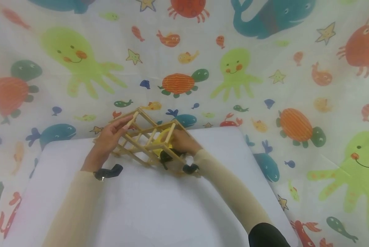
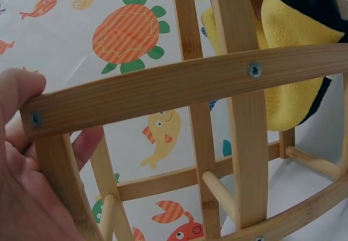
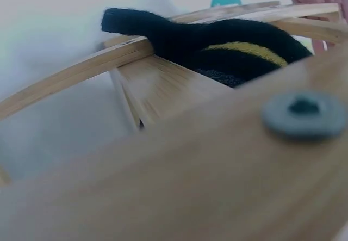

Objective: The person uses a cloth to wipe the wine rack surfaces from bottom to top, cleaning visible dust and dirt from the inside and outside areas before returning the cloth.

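Note:
A light wooden slatted rack (image 1: 170,132) with screwed joints and round dowels is tilted on the white surface. At its left end my left hand (image 1: 110,134) grips a corner, thumb and fingers around the frame (image 2: 136,91) in the left wrist view. My right hand (image 1: 183,141) reaches among the slats at the other end and holds a yellow and black fuzzy cloth (image 2: 296,26). Some of its fingers are hidden behind the wood and cloth. The right wrist view shows the dark edge of the cloth (image 3: 239,42) lying over a rail, with a blurred rail close to the lens.
A white-covered table (image 1: 159,212) lies under the rack. Behind it hangs a curtain (image 1: 184,55) printed with sea animals. Dark straps sit at both wrists, below light sleeves (image 1: 233,188).

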Tool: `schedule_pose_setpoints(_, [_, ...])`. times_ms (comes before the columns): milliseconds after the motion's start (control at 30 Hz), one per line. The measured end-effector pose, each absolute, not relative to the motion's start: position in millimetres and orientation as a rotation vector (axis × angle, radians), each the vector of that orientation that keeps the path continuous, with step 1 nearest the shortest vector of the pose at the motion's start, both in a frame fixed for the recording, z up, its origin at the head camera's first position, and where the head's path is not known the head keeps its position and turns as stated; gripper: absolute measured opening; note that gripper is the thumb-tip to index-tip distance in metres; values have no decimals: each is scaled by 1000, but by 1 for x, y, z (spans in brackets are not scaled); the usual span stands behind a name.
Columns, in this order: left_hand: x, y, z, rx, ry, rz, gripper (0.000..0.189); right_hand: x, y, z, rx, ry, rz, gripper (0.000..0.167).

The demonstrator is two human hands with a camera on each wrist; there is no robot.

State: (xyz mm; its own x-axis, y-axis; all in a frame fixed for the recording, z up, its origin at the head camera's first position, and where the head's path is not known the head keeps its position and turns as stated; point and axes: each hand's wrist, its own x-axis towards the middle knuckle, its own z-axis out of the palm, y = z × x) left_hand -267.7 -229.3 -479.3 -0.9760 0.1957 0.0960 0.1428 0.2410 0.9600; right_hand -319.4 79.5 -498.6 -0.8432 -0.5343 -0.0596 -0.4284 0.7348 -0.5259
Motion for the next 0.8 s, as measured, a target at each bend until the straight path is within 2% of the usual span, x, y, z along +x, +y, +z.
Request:
schedule_pose_setpoints(167, [-269,-231,-478,312,2435,1884,52,-318,76,-494,-829,2646,-665,23])
schedule_pose_setpoints(400, [-271,-232,-480,307,2442,1856,50,-328,82,-492,-967,2488,-695,17])
schedule_pose_setpoints(533, [-272,-231,-483,330,2437,1843,50,-333,87,-501,-989,2606,-688,26])
schedule_pose_setpoints(800, [-279,-233,-481,393,2470,1825,52,-330,77,-499,-1046,2738,-425,30])
